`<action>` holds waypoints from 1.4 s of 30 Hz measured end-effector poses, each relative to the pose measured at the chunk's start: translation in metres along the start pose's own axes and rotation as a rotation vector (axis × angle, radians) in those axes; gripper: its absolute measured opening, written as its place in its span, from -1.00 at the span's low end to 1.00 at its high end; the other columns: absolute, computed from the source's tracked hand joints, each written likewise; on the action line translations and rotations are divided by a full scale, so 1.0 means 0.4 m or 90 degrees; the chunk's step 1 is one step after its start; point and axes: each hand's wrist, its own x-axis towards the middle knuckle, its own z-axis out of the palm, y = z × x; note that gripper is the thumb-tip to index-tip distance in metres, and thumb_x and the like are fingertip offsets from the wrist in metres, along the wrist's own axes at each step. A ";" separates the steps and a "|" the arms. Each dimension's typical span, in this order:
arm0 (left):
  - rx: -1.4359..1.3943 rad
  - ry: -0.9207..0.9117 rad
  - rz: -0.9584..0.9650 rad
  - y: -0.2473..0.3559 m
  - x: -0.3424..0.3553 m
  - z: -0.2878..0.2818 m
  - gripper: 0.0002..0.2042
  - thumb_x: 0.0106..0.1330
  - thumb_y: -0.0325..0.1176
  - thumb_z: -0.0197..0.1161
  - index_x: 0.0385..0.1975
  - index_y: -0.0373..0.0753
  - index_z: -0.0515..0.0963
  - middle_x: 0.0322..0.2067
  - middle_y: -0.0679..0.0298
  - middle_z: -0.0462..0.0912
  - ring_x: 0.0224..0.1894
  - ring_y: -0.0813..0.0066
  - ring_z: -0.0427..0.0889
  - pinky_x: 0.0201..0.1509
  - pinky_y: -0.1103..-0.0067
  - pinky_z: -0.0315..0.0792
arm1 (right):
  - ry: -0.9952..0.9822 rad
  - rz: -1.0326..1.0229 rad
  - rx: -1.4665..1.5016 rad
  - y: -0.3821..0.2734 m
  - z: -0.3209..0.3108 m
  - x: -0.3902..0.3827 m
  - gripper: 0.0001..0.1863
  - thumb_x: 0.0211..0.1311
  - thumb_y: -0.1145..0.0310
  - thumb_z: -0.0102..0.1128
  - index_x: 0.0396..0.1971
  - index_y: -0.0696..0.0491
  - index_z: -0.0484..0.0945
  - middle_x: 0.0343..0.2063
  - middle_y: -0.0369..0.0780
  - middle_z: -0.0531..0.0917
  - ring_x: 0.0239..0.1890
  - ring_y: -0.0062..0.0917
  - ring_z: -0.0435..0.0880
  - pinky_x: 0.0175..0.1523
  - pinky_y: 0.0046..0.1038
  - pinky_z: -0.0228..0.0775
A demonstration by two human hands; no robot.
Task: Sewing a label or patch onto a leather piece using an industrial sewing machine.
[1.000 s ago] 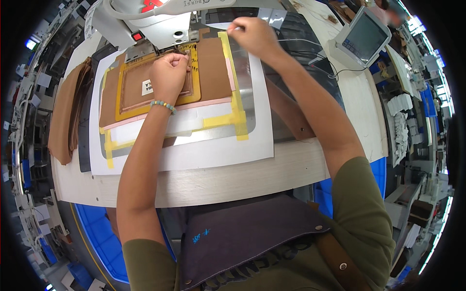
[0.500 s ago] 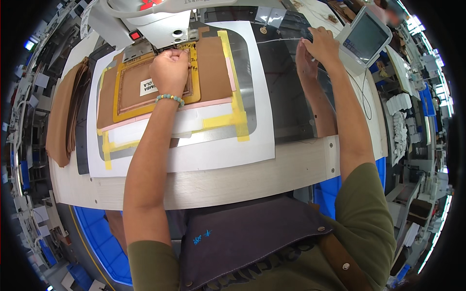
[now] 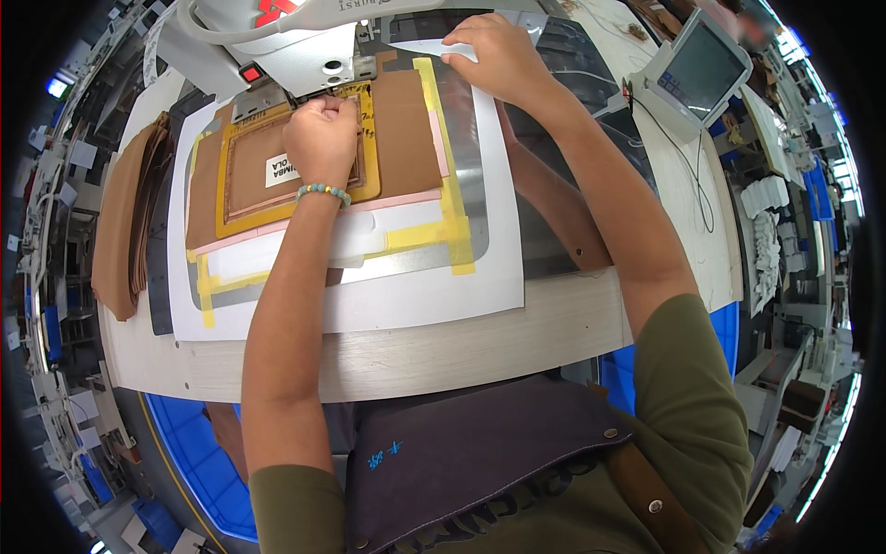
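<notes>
I've got the right hand back from beside the display screen to over the white sheet, thumb and fingers parted; the left hand stays curled over the yellow frame, and I can't tell whether it pinches anything. The frame lies on the brown panel, just by the sewing-machine head, so both hands are near the work again.

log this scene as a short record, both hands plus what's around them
left hand: fingers curled, over the yellow frame; anything held is hidden
right hand: thumb and fingers apart, near the far right corner of the white sheet
beneath frame: brown panel
beyond left hand: white machine head
far left: stack of brown pieces
far right: tilted screen in a white case
</notes>
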 end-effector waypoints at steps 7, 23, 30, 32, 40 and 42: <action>-0.005 0.005 0.009 0.002 0.000 0.002 -0.80 0.13 -0.24 0.36 -0.47 -0.25 0.76 -0.59 0.17 0.72 -0.51 0.25 0.73 -0.29 0.42 0.60 | -0.052 0.023 0.008 -0.027 0.043 -0.008 -0.72 0.24 0.21 0.29 -0.20 0.08 0.78 -0.09 -0.17 0.76 0.10 -0.24 0.63 0.21 -0.21 0.48; -0.026 -0.002 0.019 -0.013 0.003 0.005 -0.79 0.15 -0.24 0.36 -0.45 -0.27 0.75 -0.59 0.19 0.72 -0.53 0.29 0.71 -0.32 0.43 0.58 | -0.109 0.050 0.014 -0.026 0.052 -0.030 -0.71 0.25 0.23 0.25 -0.21 0.09 0.79 -0.11 -0.17 0.77 0.06 -0.23 0.66 0.18 -0.19 0.50; -0.024 -0.003 0.015 -0.007 0.003 0.005 -0.80 0.14 -0.25 0.35 -0.46 -0.26 0.75 -0.59 0.18 0.72 -0.52 0.28 0.71 -0.32 0.43 0.58 | -0.125 0.064 0.023 -0.026 0.053 -0.029 -0.71 0.25 0.23 0.25 -0.21 0.09 0.79 -0.11 -0.19 0.77 0.07 -0.24 0.65 0.20 -0.21 0.49; -0.018 0.002 0.021 -0.009 0.004 0.006 -0.80 0.14 -0.25 0.35 -0.46 -0.26 0.76 -0.59 0.18 0.72 -0.52 0.27 0.72 -0.31 0.43 0.58 | -0.124 0.062 0.021 -0.028 0.052 -0.028 -0.72 0.25 0.23 0.25 -0.22 0.09 0.79 -0.11 -0.19 0.77 0.07 -0.24 0.65 0.20 -0.21 0.49; -0.008 0.001 0.007 -0.005 0.000 0.008 -0.81 0.13 -0.25 0.34 -0.45 -0.24 0.77 -0.58 0.18 0.72 -0.51 0.23 0.72 -0.31 0.41 0.59 | -0.122 0.056 0.036 -0.031 0.057 -0.027 -0.72 0.25 0.22 0.25 -0.23 0.09 0.79 -0.12 -0.20 0.77 0.06 -0.24 0.64 0.19 -0.19 0.47; 0.000 0.006 0.016 -0.006 0.002 0.008 -0.81 0.14 -0.25 0.34 -0.46 -0.23 0.77 -0.58 0.17 0.72 -0.51 0.22 0.72 -0.31 0.40 0.58 | -0.110 0.046 0.029 -0.037 0.058 -0.025 -0.72 0.25 0.22 0.25 -0.23 0.08 0.79 -0.13 -0.20 0.77 0.06 -0.24 0.64 0.19 -0.19 0.47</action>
